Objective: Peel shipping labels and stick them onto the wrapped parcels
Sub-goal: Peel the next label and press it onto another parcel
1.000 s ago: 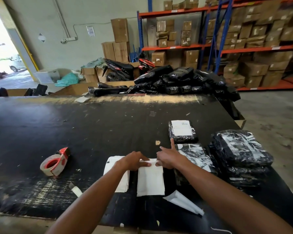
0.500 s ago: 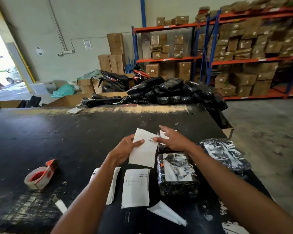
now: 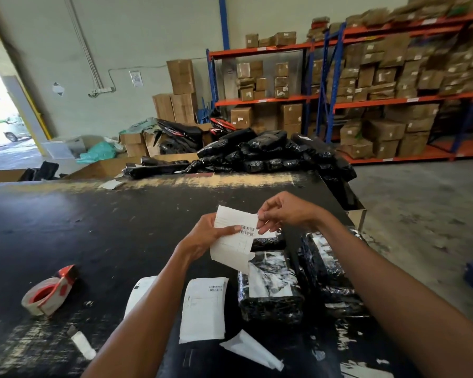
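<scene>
Two-handed hold: my left hand point(image 3: 202, 237) grips the shipping label point(image 3: 234, 245) at its left edge; my right hand point(image 3: 287, 214) pinches its right edge, above a wrapped parcel point(image 3: 271, 293).

Daylight pours in from the open doorway point(image 3: 0, 118), which is totally blown out white. It puts a soft sheen on the black worktop point(image 3: 66, 227) beside it. The shelves point(image 3: 393, 77) far from that doorway look smeared, and the wide lens bends the edges.

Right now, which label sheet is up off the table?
The sheet that the left hand and right hand pinch, held above the black table; the other sheets lie flat on it, nearer the camera.
</scene>
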The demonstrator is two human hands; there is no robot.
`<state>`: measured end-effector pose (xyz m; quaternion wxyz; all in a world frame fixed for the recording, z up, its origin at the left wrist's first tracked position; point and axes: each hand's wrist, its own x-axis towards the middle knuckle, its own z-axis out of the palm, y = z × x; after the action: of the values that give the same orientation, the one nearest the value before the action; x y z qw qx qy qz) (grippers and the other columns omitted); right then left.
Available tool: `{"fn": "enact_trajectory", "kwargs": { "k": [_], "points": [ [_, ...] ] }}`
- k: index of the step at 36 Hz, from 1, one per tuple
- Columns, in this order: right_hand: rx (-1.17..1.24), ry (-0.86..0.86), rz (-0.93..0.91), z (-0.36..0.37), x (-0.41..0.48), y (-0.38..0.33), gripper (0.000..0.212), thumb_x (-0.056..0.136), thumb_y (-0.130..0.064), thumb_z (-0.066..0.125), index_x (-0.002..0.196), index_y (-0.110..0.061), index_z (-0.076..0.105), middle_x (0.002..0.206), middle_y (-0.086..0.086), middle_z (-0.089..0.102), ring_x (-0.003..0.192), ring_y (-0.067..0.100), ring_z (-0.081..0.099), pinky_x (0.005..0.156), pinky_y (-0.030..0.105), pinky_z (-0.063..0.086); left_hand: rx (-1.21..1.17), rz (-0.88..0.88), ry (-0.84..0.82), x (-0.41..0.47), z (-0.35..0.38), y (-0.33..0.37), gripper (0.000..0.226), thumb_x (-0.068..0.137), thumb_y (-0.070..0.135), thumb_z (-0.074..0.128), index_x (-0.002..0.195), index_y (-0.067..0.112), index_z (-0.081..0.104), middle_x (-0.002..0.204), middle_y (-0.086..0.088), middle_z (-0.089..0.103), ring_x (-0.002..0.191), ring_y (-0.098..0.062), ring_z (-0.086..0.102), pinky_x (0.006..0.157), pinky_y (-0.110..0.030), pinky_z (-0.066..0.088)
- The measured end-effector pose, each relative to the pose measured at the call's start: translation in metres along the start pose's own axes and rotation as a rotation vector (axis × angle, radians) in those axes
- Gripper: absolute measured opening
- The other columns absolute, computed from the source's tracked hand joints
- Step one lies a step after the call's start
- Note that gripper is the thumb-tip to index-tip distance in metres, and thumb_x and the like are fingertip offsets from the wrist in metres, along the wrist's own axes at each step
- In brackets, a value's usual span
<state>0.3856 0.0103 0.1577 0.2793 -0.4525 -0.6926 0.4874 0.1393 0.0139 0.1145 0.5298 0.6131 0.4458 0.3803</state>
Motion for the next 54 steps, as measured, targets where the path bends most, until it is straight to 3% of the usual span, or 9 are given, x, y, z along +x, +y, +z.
{"fn": "enact_trajectory", "kwargs": {
  "k": [6,11,26,31,33,35,39,49,54],
  "points": [
    [-0.024,-0.014,0.002,-0.004,-0.002,-0.002,0.022,0.099,-0.011,0.062,0.106,0.009,0.066,0.1,0.019,0.077,0.095,0.033,0.076,0.077,0.037,0.055,-0.008,0.001,0.005,-0.002,0.003,0.003,0.025,0.084,0.008,0.078,0.108,0.011,0.07,0.1,-0.005,0.079,0.089,-0.018,0.077,0.07,-0.025,0.06],
    [-0.029,-0.033,0.005,-0.002,0.0,-0.003,0.024,0.098,-0.011,0.063,0.109,0.011,0.064,0.101,0.02,0.077,0.096,0.034,0.076,0.094,0.052,0.052,0.019,-0.002,0.012,-0.004,0.002,0.002,0.027,0.084,0.01,0.079,0.11,0.011,0.07,0.103,-0.006,0.079,0.093,-0.021,0.076,0.074,-0.028,0.061],
    [-0.02,-0.084,-0.023,0.006,0.001,-0.011,0.013,0.1,-0.013,0.061,0.104,-0.001,0.064,0.101,0.016,0.076,0.097,0.034,0.075,0.098,0.052,0.053,0.008,-0.011,0.028,-0.008,-0.005,-0.001,0.033,0.085,0.015,0.078,0.115,0.009,0.068,0.108,-0.008,0.078,0.093,-0.02,0.076,0.073,-0.028,0.059],
    [0.04,-0.054,-0.075,0.009,0.007,-0.009,0.006,0.099,-0.013,0.063,0.097,-0.007,0.064,0.092,0.013,0.074,0.089,0.029,0.074,0.09,0.048,0.055,0.228,0.134,0.299,0.001,0.007,-0.009,0.064,0.076,0.034,0.087,0.121,0.017,0.044,0.113,0.002,0.059,0.101,-0.01,0.059,0.081,-0.024,0.051],
    [0.058,-0.047,-0.086,0.011,0.009,-0.007,0.006,0.098,-0.013,0.063,0.095,-0.008,0.064,0.089,0.012,0.073,0.085,0.026,0.072,0.084,0.044,0.056,0.316,0.206,0.367,0.002,0.014,-0.01,0.053,0.081,0.042,0.081,0.112,0.016,0.048,0.102,0.002,0.057,0.091,-0.01,0.055,0.078,-0.023,0.047],
    [0.063,-0.048,-0.091,0.013,0.012,-0.005,0.008,0.099,-0.013,0.062,0.096,-0.005,0.063,0.089,0.013,0.072,0.081,0.022,0.071,0.081,0.041,0.056,0.261,0.214,0.217,0.001,0.021,-0.004,0.033,0.094,0.043,0.065,0.098,0.011,0.059,0.087,-0.001,0.062,0.077,-0.009,0.057,0.07,-0.023,0.045],
    [0.069,-0.048,-0.091,0.018,0.016,-0.003,0.008,0.1,-0.011,0.061,0.099,-0.003,0.063,0.086,0.011,0.07,0.074,0.019,0.068,0.079,0.04,0.056,0.064,0.134,-0.04,0.001,0.032,0.009,0.048,0.106,0.042,0.041,0.09,0.006,0.067,0.08,-0.012,0.067,0.062,-0.013,0.061,0.057,-0.02,0.044],
    [0.06,0.007,-0.077,0.013,0.014,0.002,0.009,0.099,-0.009,0.06,0.096,-0.002,0.063,0.082,0.008,0.071,0.072,0.016,0.069,0.071,0.034,0.058,-0.06,0.091,-0.095,0.006,0.031,0.007,0.03,0.107,0.024,0.044,0.093,0.005,0.063,0.079,-0.008,0.066,0.063,-0.013,0.059,0.058,-0.023,0.04],
    [0.106,0.237,-0.079,0.007,0.012,0.01,0.013,0.095,-0.006,0.064,0.083,-0.004,0.059,0.094,0.021,0.073,0.079,0.022,0.074,0.067,0.037,0.061,-0.052,0.072,-0.079,0.006,0.029,0.002,0.031,0.108,0.023,0.043,0.088,0.008,0.062,0.082,-0.006,0.065,0.065,-0.012,0.059,0.057,-0.022,0.042]
  ]
}}
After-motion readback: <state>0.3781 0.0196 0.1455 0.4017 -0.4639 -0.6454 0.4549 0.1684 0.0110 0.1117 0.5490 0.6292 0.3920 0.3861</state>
